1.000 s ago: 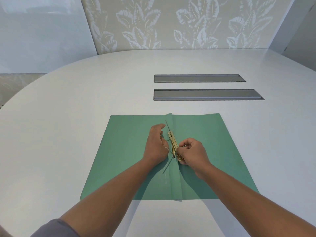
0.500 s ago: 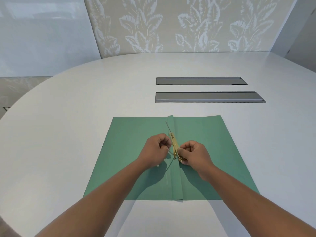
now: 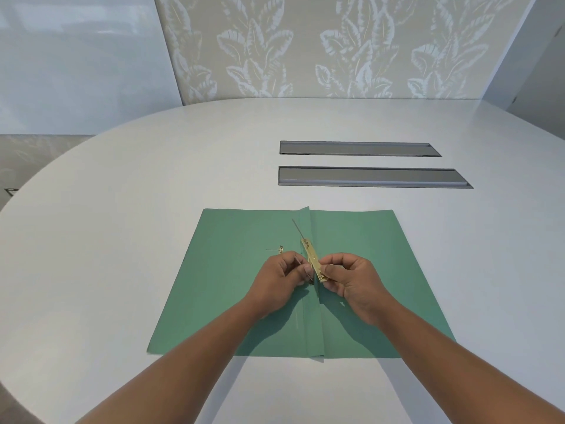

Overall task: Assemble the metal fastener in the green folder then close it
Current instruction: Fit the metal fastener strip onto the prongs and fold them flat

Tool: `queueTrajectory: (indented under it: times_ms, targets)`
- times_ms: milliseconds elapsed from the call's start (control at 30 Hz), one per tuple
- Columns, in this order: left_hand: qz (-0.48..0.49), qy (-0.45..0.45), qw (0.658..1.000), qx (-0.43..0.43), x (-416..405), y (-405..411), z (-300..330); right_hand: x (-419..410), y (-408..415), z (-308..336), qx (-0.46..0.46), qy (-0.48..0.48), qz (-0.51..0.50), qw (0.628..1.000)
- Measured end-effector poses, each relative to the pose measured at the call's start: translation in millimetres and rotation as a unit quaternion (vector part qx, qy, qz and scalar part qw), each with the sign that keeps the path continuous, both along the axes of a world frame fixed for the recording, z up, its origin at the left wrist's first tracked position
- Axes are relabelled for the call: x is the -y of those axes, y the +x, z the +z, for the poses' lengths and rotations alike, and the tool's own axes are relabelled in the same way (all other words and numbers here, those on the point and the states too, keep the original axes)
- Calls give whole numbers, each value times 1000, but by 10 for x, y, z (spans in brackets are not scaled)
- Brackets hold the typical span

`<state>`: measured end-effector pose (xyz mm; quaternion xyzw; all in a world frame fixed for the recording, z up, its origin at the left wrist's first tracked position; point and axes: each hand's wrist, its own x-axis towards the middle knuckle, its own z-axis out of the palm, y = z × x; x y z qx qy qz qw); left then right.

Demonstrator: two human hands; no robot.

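The green folder (image 3: 232, 289) lies open and flat on the white table (image 3: 122, 240), its spine fold running toward me. A brass fastener bar (image 3: 312, 258) sits along the spine, with a thin metal prong sticking up at its far end. My left hand (image 3: 279, 281) pinches a thin prong at the bar's near end. My right hand (image 3: 351, 280) grips the near end of the brass bar between thumb and fingers. A small loose brass piece (image 3: 279, 248) lies on the folder's left flap, just beyond my left hand.
Two long grey recessed cable slots (image 3: 367, 177) are set in the table beyond the folder. The table's curved edge runs at the left. A leaf-patterned wall stands behind.
My left hand has shifted slightly toward me, uncovering the small brass piece on the left flap. Both hands stay pinched at the bar's near end.
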<state>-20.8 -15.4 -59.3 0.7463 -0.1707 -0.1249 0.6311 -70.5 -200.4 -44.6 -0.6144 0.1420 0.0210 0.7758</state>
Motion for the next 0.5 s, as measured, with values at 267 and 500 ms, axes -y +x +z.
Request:
queueTrajectory:
  times_ms: [267, 500]
  targets:
    - [10, 31, 998, 48, 87, -75, -42, -55, -3, 156, 61, 33, 26, 997]
    - [22, 118, 987, 105, 126, -124, -49, -128, -12, 220, 112, -131, 8, 985]
